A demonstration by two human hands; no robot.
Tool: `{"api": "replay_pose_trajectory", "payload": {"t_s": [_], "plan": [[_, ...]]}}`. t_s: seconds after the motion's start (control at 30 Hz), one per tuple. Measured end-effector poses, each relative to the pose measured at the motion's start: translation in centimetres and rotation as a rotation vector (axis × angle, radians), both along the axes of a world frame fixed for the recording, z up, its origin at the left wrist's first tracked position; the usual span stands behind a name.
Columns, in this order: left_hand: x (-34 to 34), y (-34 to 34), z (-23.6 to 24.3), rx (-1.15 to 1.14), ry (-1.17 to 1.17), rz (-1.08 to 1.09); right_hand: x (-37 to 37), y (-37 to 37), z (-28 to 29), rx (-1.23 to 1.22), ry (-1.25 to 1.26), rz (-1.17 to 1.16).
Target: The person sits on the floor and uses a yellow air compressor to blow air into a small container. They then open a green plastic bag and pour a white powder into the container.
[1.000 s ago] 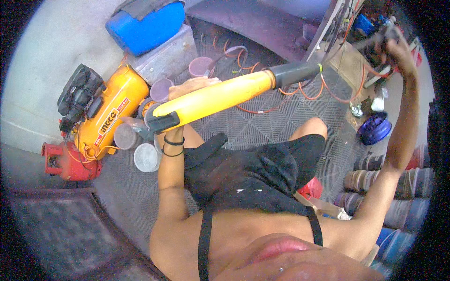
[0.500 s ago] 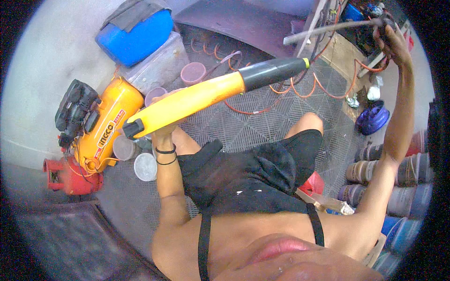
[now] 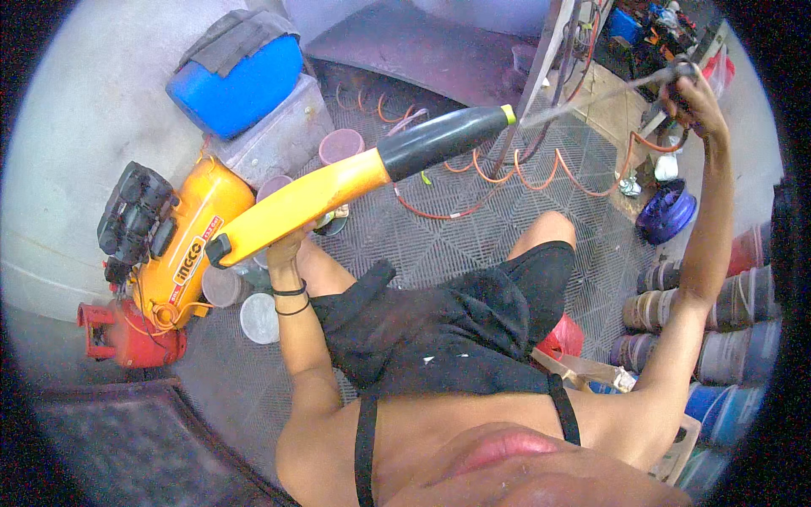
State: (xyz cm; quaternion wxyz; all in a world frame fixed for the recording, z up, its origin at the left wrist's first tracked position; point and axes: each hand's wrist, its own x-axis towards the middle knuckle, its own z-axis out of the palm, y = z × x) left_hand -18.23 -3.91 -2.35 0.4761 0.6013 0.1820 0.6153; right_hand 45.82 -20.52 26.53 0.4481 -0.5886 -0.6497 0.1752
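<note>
My left hand (image 3: 290,243) grips a long yellow spray gun (image 3: 321,196) with a black barrel (image 3: 443,135), pointing up and to the right. My right hand (image 3: 693,100) is raised at the far upper right, closed on a thin metal rod (image 3: 591,97) whose far end reaches toward the gun's tip. Two black bands circle my left wrist. I sit over a grey grid floor mat (image 3: 456,245), black shorts covering my lap.
A yellow air compressor (image 3: 182,245) with a red base sits at the left, a blue container (image 3: 241,80) behind it. An orange coiled hose (image 3: 507,173) lies on the mat. Small lidded tubs (image 3: 258,317) stand near my left arm. Paint cans (image 3: 726,338) stack at the right.
The yellow gun has swung so its black tip points further up and right. My right hand with the rod has dropped slightly and shifted left.
</note>
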Motion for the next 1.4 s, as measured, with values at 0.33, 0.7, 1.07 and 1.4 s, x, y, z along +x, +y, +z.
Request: {"api": "replay_pose_trajectory", "payload": {"t_s": [0.33, 0.7, 1.07, 1.4], "plan": [[-0.7, 0.1, -0.6, -0.041, -0.043, -0.033, 1.5, 0.4, -1.6, -0.071, 0.115, -0.016], [-0.3, -0.3, 0.3, -0.065, -0.071, -0.079, 2.4, 2.4, -1.7, -0.196, 0.114, 0.111], [-2.8, 2.1, -4.6, -0.065, -0.090, 0.092, 0.1, 3.1, -1.5, -0.124, 0.073, 0.161], [-3.5, 2.9, -4.6, -0.083, -0.130, 0.091, -4.8, 1.9, 0.7, -0.141, 0.216, 0.243]]}}
